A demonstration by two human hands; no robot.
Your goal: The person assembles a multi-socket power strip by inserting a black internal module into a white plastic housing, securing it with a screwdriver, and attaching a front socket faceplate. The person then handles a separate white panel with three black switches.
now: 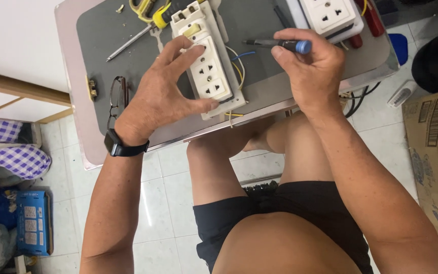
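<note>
At the upper centre of the frame, the left hand point(166, 86) spreads open-fingered, steadying the white socket strip point(206, 63) on the grey mat point(97, 45), while the right hand point(313, 66) grips a blue-capped screwdriver point(275, 44); loose wires point(239, 63) suggest assembly remains unfinished.

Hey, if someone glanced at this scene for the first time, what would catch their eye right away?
First, the white socket strip at the middle of the grey table, with the left hand spread over it and fingertips on both its sides. Next, the right hand just to its right, gripping a dark screwdriver with a blue cap that points left. A yellow-handled screwdriver lies at the table's far edge, and folded glasses rest left of the wrist.
</note>
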